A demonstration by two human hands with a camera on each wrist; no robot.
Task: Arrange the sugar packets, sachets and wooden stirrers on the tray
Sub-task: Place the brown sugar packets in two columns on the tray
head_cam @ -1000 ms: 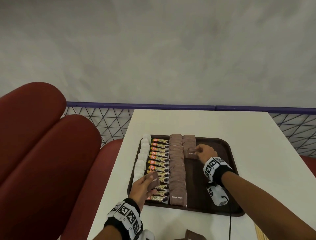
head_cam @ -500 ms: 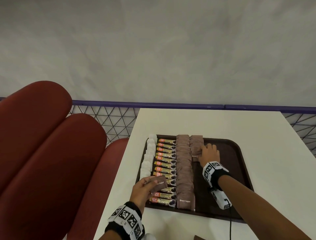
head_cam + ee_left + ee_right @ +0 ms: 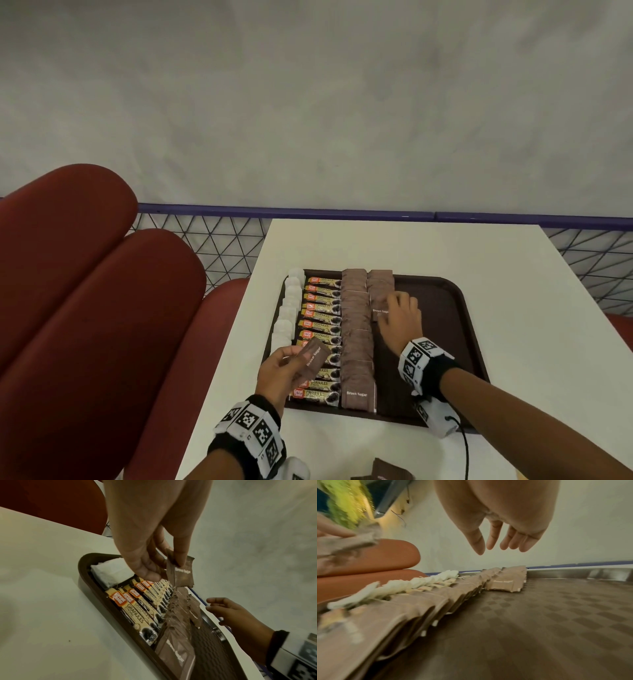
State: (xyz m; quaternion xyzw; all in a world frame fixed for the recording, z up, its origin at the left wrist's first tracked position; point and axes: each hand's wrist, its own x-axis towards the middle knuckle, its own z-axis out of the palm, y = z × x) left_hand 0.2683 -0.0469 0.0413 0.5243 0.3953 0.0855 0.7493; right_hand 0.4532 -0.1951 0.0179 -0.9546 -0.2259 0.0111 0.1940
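Note:
A dark brown tray (image 3: 442, 308) on the white table holds a column of white sachets (image 3: 287, 313), a column of coffee sticks (image 3: 320, 329), a long row of brown sugar packets (image 3: 356, 335) and a short second row (image 3: 381, 291). My left hand (image 3: 281, 370) pinches one brown sugar packet (image 3: 312, 359) above the coffee sticks; the same held packet (image 3: 182, 573) shows in the left wrist view. My right hand (image 3: 399, 318) hovers with straight fingers (image 3: 489, 540) just above the near end of the short row (image 3: 505, 584), holding nothing.
The tray's right half (image 3: 556, 615) is bare. Loose brown packets (image 3: 387, 471) lie on the table at the near edge. Red seat cushions (image 3: 85, 308) stand to the left, and a blue rail with wire mesh (image 3: 205, 240) runs behind the table.
My right hand set its brown sugar packet down onto the short second row and let go, lifting slightly with straight fingers. My left hand kept its packet, raising it a little.

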